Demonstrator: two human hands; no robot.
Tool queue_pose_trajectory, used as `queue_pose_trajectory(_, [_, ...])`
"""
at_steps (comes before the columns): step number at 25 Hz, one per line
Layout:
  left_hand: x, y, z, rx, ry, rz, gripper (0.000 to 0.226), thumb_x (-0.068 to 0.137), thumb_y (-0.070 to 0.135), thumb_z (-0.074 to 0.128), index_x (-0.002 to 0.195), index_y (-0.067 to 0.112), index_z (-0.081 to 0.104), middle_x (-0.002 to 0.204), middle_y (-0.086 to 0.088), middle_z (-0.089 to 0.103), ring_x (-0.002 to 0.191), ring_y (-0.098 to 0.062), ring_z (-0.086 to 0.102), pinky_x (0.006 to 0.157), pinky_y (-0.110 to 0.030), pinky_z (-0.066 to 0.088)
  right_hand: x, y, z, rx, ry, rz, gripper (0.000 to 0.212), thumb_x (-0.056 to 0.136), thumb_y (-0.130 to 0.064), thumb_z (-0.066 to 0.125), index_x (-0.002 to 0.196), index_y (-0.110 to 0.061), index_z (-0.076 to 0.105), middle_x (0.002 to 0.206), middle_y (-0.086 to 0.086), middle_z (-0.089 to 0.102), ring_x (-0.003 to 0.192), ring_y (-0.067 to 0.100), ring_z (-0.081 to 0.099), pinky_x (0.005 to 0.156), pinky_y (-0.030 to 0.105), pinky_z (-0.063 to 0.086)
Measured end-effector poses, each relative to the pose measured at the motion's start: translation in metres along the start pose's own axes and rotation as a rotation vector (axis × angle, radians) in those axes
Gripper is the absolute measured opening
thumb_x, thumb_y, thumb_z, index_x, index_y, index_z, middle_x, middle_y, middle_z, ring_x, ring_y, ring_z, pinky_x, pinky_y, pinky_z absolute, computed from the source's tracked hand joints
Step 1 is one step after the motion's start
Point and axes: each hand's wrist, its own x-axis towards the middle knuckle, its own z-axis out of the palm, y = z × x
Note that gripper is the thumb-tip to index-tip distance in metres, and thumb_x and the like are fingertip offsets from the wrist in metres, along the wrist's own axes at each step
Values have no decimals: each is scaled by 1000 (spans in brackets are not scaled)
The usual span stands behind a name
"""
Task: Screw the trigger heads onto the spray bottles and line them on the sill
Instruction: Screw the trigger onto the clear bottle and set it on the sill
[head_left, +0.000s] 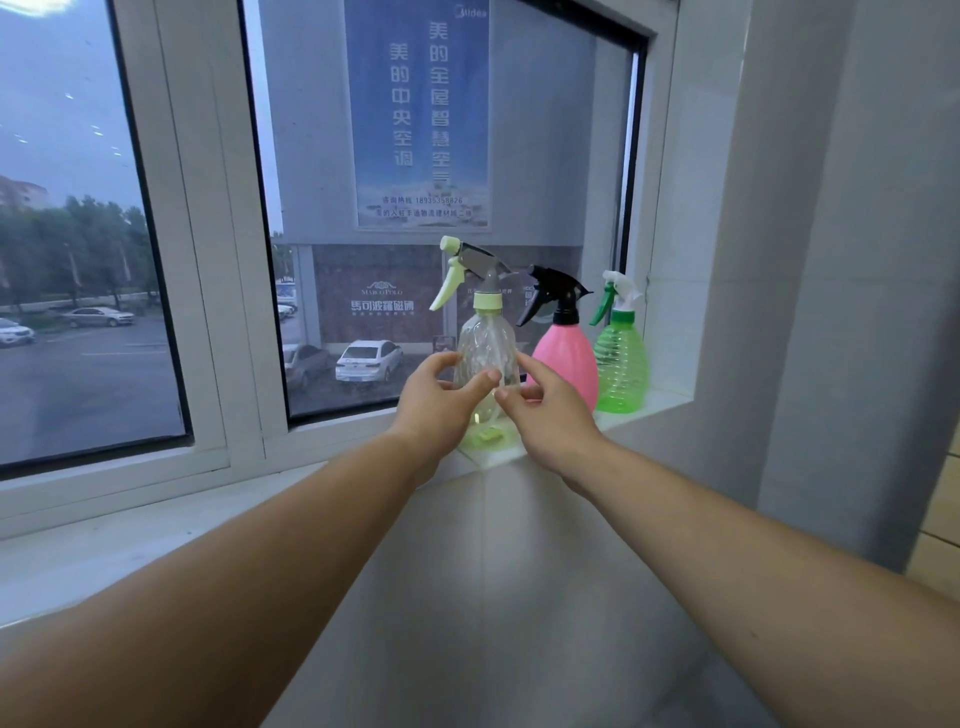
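Placement looks to be the step in hand: the clear bottle (485, 343) stands, or is just being set, on the sill (660, 402) near its front corner, with its head (470, 265) already seated on the neck. The left hand (441, 400) grasps it from 9 o'clock, thumb across the front and fingers round the side. The right hand (550, 415) holds it from 3 o'clock between forefinger and thumb. Whether the collar is fully tight I cannot tell.

At 3 o'clock of it, just beside, is the pink bottle (569, 358) with a black head (553, 291); further on at 3 o'clock stands the green bottle (621, 364), close to the wall (779, 260). All three carry heads, so the task seems nearly done. The next move likely calls for nudging the clear one into row with the others, nozzle pointing to 9 o'clock like theirs, then letting go without tipping it.

The clear bottle is thin, glossy, faceted plastic, pear-shaped, on a pale green base; it appears empty and likely light. Its head is grey with a pale green lever and collar. The pink bottle is smooth and opaque, the green one ribbed and see-through.

At 12 o'clock is the window (363, 322), with a blue poster (418, 114) on the glass.
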Motion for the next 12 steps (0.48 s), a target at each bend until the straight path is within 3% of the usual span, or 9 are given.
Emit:
queue_pose_trajectory(4, [3,0,1,32,30,6,69,84,40,80,143,17,54,116,-10,70,103,-24,71,89,-36,55,7,7,1,19,8,16,40,93,-22,60,128,-40,52,108,16,70,100,33,67,64,23,47])
queue_pose_trajectory(6, [3,-1,-1,53,42,4,73,82,42,81,145,16,53,117,-9,70,105,-24,70,93,-36,55,6,11,1,30,10,46,55,93,-22,60,144,-30,40,114,13,69,105,26,66,63,15,46])
queue_pose_trajectory(8, [-2,0,-1,45,35,0,82,82,42,82,150,16,46,125,-10,68,113,-26,68,97,-37,53,2,13,0,24,29,55,62,92,-24,61,148,-26,34,121,8,64,103,21,64,74,18,46])
queue_pose_trajectory(10, [-8,3,-3,40,40,-4,88,82,40,82,154,15,38,132,-11,64,118,-26,65,93,-33,49,-4,16,-3,9,60,47,62,90,-29,63,147,-25,37,122,4,61,103,14,61,85,24,46])
queue_pose_trajectory(12, [-16,6,-8,43,58,-14,92,79,42,84,153,14,36,135,-11,62,120,-27,63,95,-34,47,-17,18,-10,-9,78,41,54,90,-30,64,140,-25,45,113,-1,62,94,8,61,81,22,48])
